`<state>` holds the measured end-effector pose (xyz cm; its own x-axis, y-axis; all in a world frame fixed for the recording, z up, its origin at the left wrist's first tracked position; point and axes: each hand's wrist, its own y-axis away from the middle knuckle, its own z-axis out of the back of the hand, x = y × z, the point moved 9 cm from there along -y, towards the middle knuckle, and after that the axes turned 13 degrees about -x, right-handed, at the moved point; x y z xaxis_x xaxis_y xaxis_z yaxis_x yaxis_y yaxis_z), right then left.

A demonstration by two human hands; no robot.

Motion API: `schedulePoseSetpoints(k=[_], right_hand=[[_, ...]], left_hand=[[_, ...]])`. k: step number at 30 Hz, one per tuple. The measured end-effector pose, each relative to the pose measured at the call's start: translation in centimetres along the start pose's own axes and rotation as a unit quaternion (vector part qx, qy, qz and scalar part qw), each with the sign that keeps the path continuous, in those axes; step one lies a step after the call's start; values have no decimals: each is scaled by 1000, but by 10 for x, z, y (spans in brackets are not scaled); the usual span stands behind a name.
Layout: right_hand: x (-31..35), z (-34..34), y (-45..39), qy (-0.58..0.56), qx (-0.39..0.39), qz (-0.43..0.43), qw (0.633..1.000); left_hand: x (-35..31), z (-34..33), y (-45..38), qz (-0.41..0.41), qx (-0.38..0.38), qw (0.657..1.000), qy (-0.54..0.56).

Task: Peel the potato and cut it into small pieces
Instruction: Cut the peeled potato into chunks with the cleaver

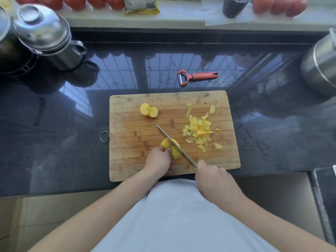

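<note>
— Left hand [160, 159] is curled over the peeled potato piece [172, 148], fingers bent down on its near side, pinning it to the wooden cutting board [141, 128].

— And the other one?

— Right hand [212, 176] is wrapped round the knife handle, which I can't see at all under the fingers. The knife [174, 144] blade runs up and to the left from that fist, lying across the top of the potato piece. How far it has gone in, I can't tell from here.

— Where on the board is this?

— Near edge, about the middle. Farther back on the left there's another piece of potato [149, 110], lying on its own, well apart from both hands.

— The yellow heap?

— Peelings [199, 129], scattered over the right half of the board, just beside the blade's side of the potato but not touching it.

— And the peeler?

— Red peeler [197, 77] lies flat on the dark countertop [54, 142] just beyond the board's far edge, handle pointing right. Steel pots [49, 35] stand at the far left, another steel vessel [321, 64] at the far right, and a row of tomatoes [76, 2] sits on the ledge behind.
</note>
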<state>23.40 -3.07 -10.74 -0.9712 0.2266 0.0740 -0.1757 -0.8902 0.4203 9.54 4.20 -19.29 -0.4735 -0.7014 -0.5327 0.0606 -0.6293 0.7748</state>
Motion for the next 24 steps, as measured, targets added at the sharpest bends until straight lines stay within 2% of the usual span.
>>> schedulePoseSetpoints(k=[24], right_hand=[[-3,9,5,-24,-12,5,1000]], left_hand=[[8,-5,-10,23,-15,1000,8]])
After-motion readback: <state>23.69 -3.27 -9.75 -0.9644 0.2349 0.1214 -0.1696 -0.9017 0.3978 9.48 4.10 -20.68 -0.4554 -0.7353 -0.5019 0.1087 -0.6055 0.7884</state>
